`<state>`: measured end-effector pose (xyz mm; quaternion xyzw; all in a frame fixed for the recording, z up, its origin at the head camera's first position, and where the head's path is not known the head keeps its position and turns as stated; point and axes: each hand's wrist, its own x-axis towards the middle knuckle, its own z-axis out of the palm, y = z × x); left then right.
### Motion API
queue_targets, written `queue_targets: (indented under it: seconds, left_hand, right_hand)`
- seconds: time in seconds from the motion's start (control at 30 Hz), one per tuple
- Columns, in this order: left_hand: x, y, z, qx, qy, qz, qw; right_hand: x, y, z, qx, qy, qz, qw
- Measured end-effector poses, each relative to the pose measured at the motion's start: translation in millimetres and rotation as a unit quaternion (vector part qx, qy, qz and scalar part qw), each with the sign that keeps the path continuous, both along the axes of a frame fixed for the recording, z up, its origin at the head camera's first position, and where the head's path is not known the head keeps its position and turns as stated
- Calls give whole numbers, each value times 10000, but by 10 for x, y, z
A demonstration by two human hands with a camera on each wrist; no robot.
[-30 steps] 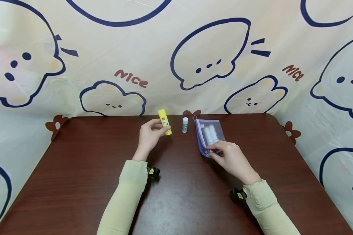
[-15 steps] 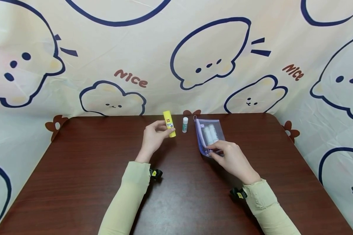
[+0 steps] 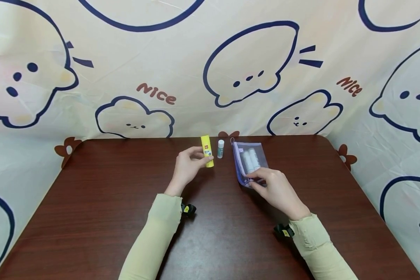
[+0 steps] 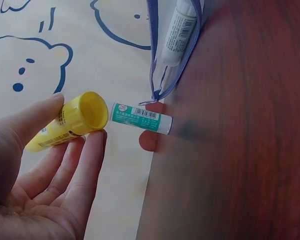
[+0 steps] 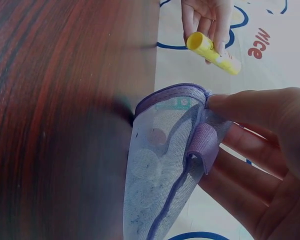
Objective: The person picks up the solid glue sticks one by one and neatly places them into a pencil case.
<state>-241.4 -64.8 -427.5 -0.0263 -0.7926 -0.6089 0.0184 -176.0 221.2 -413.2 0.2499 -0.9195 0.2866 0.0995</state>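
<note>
A left hand [image 3: 187,168] pinches a yellow cylindrical tube [image 3: 206,145] — a small white-and-green cylinder [image 3: 220,149] standing right of that grip — while the right hand [image 3: 278,190] pinches a purple-trimmed mesh pouch [image 3: 262,154] holding white tubes [image 3: 254,158].

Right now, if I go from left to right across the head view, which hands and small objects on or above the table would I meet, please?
Left hand → yellow tube → white-and-green tube → purple mesh pouch → right hand.
</note>
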Motion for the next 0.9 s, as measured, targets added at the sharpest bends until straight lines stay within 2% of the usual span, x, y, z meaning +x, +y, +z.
queue_targets:
  seconds: [0.17,0.4,0.9]
  left_hand:
    - [15,24,-34,-131,-20,-138,9998]
    - [21,79,-66,-108,-1,-359,9993]
    - [58,235,-154,-289,-36,-601,9978]
  right_hand:
    - [1,4,0,11,6,-3,10000]
    - [-3,5,-8,4,2,13,10000]
    - [-6,8,-21,-52,41,71,10000]
